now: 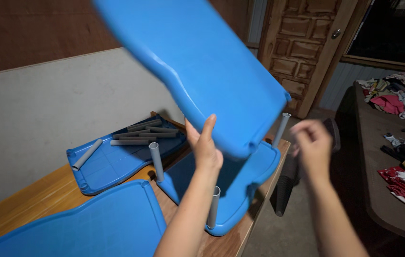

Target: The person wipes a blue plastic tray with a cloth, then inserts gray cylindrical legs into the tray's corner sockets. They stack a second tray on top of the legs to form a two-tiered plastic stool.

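Blue plastic shelf [202, 62] tilted overhead, lower edge in closed left grip [206, 147]; right grip [313, 145] blurred, unclear.

home: panelled door [302, 45], heaped clothes [402, 97]

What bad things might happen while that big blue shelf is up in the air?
Only the left hand grips the raised blue shelf, so it might tip or slip. The base shelf overhangs the wooden table edge and may slide off. The grey tubes look merely slotted in and could topple.
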